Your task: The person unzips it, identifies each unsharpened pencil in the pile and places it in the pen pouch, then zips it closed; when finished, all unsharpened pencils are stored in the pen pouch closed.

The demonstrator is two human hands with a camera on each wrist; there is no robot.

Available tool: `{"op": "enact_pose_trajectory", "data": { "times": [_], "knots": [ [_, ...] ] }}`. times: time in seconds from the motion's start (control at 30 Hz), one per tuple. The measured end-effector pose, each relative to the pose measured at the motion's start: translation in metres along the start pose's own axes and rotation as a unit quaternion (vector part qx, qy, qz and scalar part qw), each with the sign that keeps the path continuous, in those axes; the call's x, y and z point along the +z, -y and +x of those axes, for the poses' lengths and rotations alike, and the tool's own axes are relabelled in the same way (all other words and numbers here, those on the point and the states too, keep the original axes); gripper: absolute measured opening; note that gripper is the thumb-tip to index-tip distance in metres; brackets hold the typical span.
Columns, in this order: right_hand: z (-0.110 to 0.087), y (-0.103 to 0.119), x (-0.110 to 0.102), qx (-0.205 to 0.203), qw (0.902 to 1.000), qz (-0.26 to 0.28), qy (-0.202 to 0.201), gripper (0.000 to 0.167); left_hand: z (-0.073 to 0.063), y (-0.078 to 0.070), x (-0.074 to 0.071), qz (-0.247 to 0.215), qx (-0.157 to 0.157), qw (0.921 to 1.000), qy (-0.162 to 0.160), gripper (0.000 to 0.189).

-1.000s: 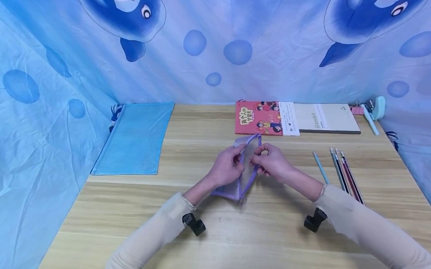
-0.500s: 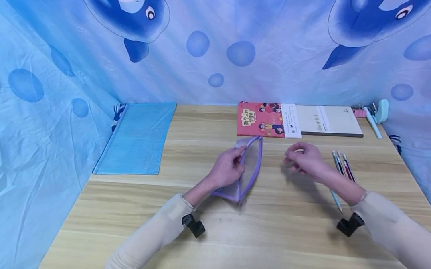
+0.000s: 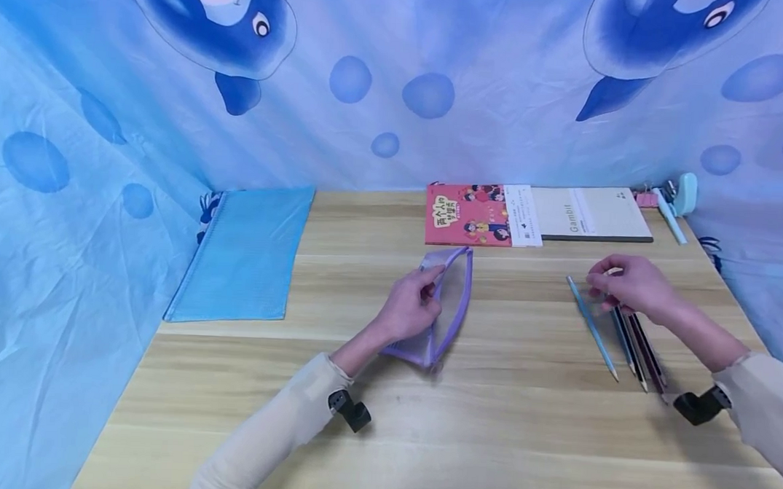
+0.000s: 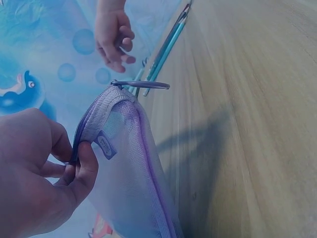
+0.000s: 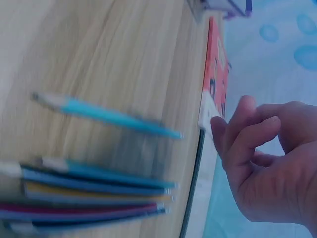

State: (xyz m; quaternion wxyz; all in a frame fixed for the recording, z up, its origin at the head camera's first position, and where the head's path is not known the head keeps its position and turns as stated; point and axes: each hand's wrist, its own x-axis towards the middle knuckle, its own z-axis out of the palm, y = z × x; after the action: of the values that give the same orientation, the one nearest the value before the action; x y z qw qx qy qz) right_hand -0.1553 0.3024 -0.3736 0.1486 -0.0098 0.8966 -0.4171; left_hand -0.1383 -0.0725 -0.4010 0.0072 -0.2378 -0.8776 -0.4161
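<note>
My left hand (image 3: 410, 307) pinches the zipped edge of a translucent mesh pouch with purple trim (image 3: 453, 291), which stands with its mouth spread. In the left wrist view, thumb and finger grip the pouch (image 4: 131, 178) close to a small label. To the right, my right hand (image 3: 635, 284) is over the far ends of several pencils (image 3: 639, 350), its fingers loosely bent and holding nothing. One light blue pencil (image 3: 591, 326) lies apart, left of that bunch. The right wrist view has the pencils (image 5: 99, 191) below the hand, slightly blurred.
A blue zip folder (image 3: 243, 256) lies at the left. Along the back are a red book (image 3: 461, 215), a pale notebook (image 3: 603, 216), a pink clip (image 3: 646, 200), a light blue pen (image 3: 671, 219) and a mint rounded object (image 3: 686, 194). A curtain (image 3: 386, 69) hangs behind the table.
My right hand has let go of the pouch's right edge and moved right, to over the pencils. The left hand keeps its grip, and the pouch stays in place.
</note>
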Motion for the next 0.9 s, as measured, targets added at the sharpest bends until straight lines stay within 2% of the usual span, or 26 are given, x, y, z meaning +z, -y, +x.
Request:
{"op": "enact_pose_trajectory", "data": {
  "times": [0.3, 0.63, 0.9],
  "knots": [
    [0.002, -0.021, -0.018, 0.003, 0.9957, -0.090, 0.023, 0.025, -0.002, -0.002, -0.002, 0.004, -0.008, 1.0000, -0.001, 0.064],
    [0.001, -0.039, -0.027, 0.006, 0.9911, -0.128, 0.033, 0.016, -0.003, -0.004, -0.004, 0.003, -0.017, 0.9999, 0.001, 0.064],
    [0.001, -0.045, -0.029, 0.029, 0.9914, -0.119, 0.047, 0.016, -0.002, -0.004, -0.004, 0.009, -0.012, 0.9999, 0.001, 0.065]
  ]
}}
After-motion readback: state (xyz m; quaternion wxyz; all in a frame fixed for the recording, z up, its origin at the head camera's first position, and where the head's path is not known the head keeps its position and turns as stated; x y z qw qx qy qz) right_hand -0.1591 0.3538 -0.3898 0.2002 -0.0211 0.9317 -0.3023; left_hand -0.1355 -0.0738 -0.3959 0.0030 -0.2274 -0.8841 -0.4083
